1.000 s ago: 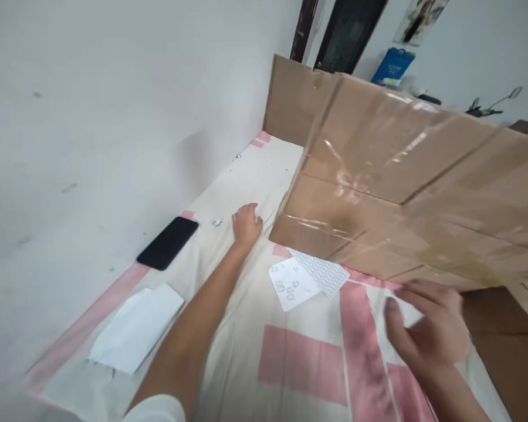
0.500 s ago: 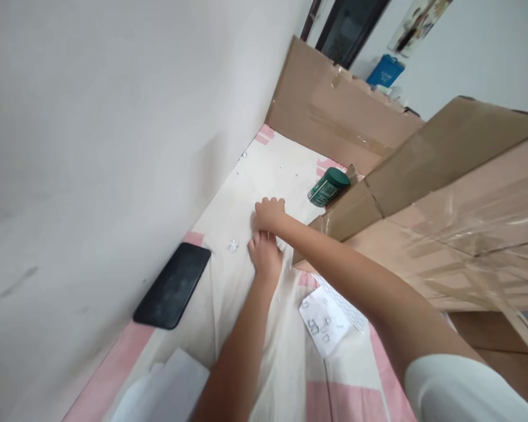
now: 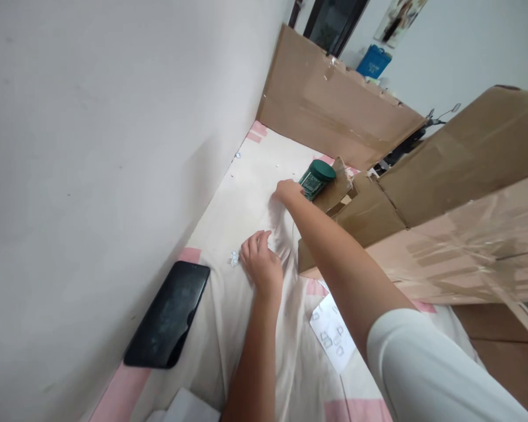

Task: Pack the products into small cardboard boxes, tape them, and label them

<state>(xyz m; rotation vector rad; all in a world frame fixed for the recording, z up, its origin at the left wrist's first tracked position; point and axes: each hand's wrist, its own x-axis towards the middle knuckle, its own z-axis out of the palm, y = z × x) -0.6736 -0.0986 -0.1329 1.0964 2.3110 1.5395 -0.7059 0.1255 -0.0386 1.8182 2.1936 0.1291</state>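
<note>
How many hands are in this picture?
2: the left hand at the pink-and-cream cloth, right of the black phone; the right hand farther out, near the green canister. No other hand shows.

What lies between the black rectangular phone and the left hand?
In the head view, cream fabric and a small bluish-white figure lie between the phone and left hand; printed or loose, I cannot tell.
</note>
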